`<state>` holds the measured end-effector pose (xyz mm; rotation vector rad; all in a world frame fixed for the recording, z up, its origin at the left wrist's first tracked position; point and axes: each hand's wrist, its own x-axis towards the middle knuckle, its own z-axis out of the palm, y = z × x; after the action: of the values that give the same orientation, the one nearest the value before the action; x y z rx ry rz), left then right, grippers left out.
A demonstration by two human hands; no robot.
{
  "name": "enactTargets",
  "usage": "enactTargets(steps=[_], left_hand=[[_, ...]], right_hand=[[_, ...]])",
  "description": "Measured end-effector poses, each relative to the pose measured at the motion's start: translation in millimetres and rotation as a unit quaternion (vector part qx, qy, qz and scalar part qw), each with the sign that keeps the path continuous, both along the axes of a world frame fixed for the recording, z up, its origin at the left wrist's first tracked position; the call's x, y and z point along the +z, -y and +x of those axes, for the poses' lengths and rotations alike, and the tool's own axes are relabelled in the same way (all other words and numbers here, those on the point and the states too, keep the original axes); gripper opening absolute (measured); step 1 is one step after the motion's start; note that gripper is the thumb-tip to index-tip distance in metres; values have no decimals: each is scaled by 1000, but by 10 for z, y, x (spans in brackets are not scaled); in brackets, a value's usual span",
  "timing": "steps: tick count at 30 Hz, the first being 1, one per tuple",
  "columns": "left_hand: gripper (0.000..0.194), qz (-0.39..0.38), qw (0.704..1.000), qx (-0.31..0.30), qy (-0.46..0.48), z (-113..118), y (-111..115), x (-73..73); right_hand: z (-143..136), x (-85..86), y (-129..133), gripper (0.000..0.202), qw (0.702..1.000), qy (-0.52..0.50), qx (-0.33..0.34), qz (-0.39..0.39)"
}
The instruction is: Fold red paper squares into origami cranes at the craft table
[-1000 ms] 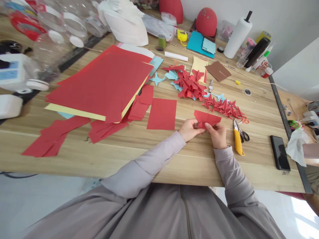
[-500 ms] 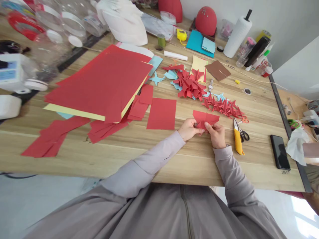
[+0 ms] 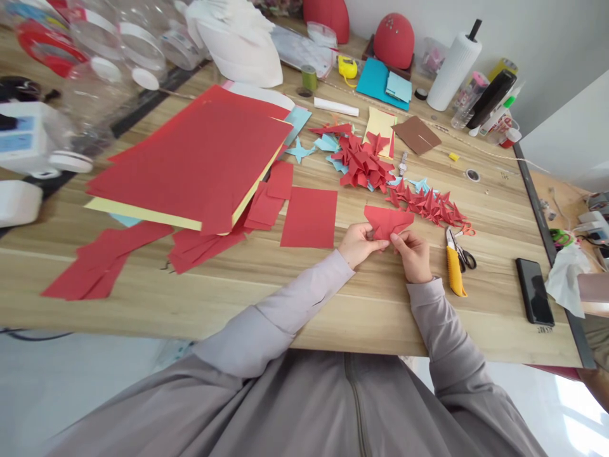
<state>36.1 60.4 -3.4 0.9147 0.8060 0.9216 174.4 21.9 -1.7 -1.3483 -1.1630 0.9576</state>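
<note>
A partly folded piece of red paper (image 3: 389, 219) is held just above the wooden table, wide at its far edge and narrower toward me. My left hand (image 3: 359, 244) pinches its near left corner between thumb and fingers. On the near right corner, my right hand (image 3: 413, 254) grips with the thumb on top. Left of the hands lies a flat red paper sheet (image 3: 309, 218). Beyond them, folded red paper stars (image 3: 365, 162) sit in a heap, and a row of similar red pieces (image 3: 431, 204) stretches to the right.
A yellow-handled cutter (image 3: 455, 270) and scissors (image 3: 466, 254) lie right of my right hand, with a black phone (image 3: 535, 291) farther out. Large red sheets (image 3: 190, 158) are stacked at left above cut red strips (image 3: 104, 260). Clear plastic bottles (image 3: 88, 95) stand back left.
The held red paper has shifted slightly left and turned, showing more of its folded face. Both thumbs now sit closer together at its near edge.
</note>
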Motion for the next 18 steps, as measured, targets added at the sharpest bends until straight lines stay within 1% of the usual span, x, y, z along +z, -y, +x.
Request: enactTargets(steps=[4, 7, 11, 14, 18], left_hand=[[33, -9, 999, -11, 29, 1, 0, -13], [35, -22, 999, -9, 44, 4, -3, -22], [34, -27, 999, 5, 30, -2, -9, -26], [33, -17, 1000, 3, 18, -6, -6, -23], [28, 0, 1000, 11, 14, 3, 7, -22]], right_hand=[[21, -32, 0, 38, 1000, -1, 21, 0], [29, -73, -3, 40, 1000, -20, 17, -12], [25, -97, -10, 39, 998, -57, 4, -29], [3, -70, -4, 36, 999, -27, -1, -19], [-24, -52, 9, 36, 1000, 8, -7, -11]])
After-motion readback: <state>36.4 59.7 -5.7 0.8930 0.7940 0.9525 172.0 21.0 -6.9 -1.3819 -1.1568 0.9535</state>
